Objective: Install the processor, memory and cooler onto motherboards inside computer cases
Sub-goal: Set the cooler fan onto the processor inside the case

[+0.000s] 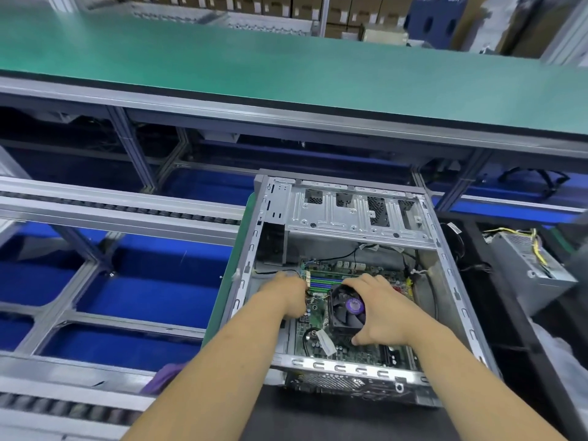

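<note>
An open grey computer case lies on its side in front of me, with a green motherboard on its floor. A black cooler fan with a purple hub label sits on the board. My right hand grips the cooler, fingers over its far edge and thumb at its near corner. My left hand is inside the case at the board's left edge, beside the blue and green memory slots. Its fingertips are hidden, so what they hold cannot be seen.
A power supply with yellow wires sits to the right of the case. Roller conveyor rails over blue flooring run to the left. A green-topped bench crosses the back, with cardboard boxes behind it. Something purple lies near my left forearm.
</note>
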### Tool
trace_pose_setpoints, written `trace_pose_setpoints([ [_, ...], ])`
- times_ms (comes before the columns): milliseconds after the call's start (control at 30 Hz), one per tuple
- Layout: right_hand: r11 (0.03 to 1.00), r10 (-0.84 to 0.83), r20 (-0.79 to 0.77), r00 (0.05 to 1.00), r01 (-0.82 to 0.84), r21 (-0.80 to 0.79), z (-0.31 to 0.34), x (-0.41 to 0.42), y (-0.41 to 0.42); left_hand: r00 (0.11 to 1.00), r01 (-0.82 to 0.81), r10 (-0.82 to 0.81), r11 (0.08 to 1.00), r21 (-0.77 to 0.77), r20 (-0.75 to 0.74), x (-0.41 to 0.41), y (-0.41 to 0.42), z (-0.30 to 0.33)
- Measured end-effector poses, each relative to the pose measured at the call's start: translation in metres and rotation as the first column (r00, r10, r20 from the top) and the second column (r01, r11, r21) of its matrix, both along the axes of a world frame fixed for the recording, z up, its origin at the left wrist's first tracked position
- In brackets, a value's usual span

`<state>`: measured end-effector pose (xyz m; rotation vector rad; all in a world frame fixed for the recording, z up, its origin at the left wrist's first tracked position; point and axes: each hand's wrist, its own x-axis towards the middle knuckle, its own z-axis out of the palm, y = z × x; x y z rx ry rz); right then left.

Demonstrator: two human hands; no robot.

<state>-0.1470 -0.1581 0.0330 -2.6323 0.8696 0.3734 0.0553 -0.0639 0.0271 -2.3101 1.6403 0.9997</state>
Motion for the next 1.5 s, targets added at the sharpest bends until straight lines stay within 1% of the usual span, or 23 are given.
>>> trace_pose_setpoints([
  [167,1.0,0.01,-0.005,1.0,-0.01,0.01,-0.005,0.005,-0.001,0.999,0.007,-0.008,1.0,0.028,0.033,-0.001,0.002,0.003],
  [267,1.0,0.027,-0.004,1.0,-0.027,-0.013,-0.008,0.009,-0.001,0.998,-0.055,0.055,0.999,0.003,0.008,-0.003,0.002,0.005],
  [367,0.999,0.04,-0.031,0.999,-0.041,-0.027,-0.01,0.011,-0.001,0.988,-0.151,0.148,0.987,-0.063,-0.038,-0.002,0.003,0.005],
  [467,0.995,0.069,-0.056,0.996,-0.073,-0.07,-0.011,0.011,-0.001,0.977,-0.196,0.195,0.981,0.001,-0.087,-0.003,0.006,0.006],
  [600,0.981,0.114,-0.102,0.988,-0.129,-0.147,-0.014,0.012,0.002,0.967,-0.25,0.249,0.968,-0.007,-0.05,0.001,0.007,0.011],
  [667,0.98,0.131,-0.114,0.985,-0.146,-0.137,-0.015,0.011,0.002,0.96,-0.258,0.262,0.965,0.056,-0.095,-0.001,0.007,0.015],
  [733,0.99,0.116,-0.101,0.988,-0.123,-0.065,-0.015,0.009,0.0,0.931,-0.236,0.277,0.954,0.187,-0.237,-0.007,0.009,0.018],
  [767,0.995,0.094,-0.083,0.992,-0.096,-0.015,-0.015,0.008,-0.001,0.917,-0.201,0.266,0.952,0.232,-0.297,-0.01,0.01,0.017],
  [800,0.997,0.073,-0.066,0.995,-0.072,0.022,-0.015,0.007,-0.002,0.916,-0.159,0.236,0.956,0.245,-0.325,-0.011,0.01,0.016],
  [833,0.998,0.062,-0.057,0.997,-0.06,0.036,-0.015,0.006,-0.002,0.923,-0.126,0.201,0.964,0.236,-0.329,-0.01,0.009,0.016],
  [900,0.998,0.056,-0.066,0.996,-0.056,0.011,-0.014,0.008,-0.001,0.94,-0.09,0.151,0.975,0.204,-0.307,-0.008,0.009,0.014],
  [1067,0.999,0.048,-0.075,0.996,-0.048,-0.002,-0.011,0.012,-0.001,0.946,-0.051,0.101,0.985,0.168,-0.308,-0.006,0.008,0.009],
  [1167,0.996,0.056,-0.09,0.994,-0.062,-0.066,-0.01,0.013,0.003,0.953,-0.013,0.04,0.996,0.092,-0.301,-0.003,0.007,0.006],
  [1233,0.996,0.053,-0.101,0.994,-0.06,-0.068,-0.01,0.013,0.003,0.947,-0.003,0.026,0.997,0.074,-0.321,-0.001,0.005,0.006],
  [1333,1.0,0.022,-0.097,0.995,-0.02,0.014,-0.006,0.012,0.0,0.938,-0.013,0.048,0.995,0.104,-0.344,-0.001,0.003,0.005],
  [1433,0.999,0.03,-0.106,0.994,-0.035,-0.041,-0.007,0.011,0.003,0.917,-0.058,0.116,0.985,0.161,-0.382,-0.004,0.003,0.002],
  [1500,0.999,0.022,-0.079,0.997,-0.025,-0.038,-0.009,0.01,0.004,0.917,-0.048,0.106,0.986,0.158,-0.384,-0.004,0.003,0.001],
])
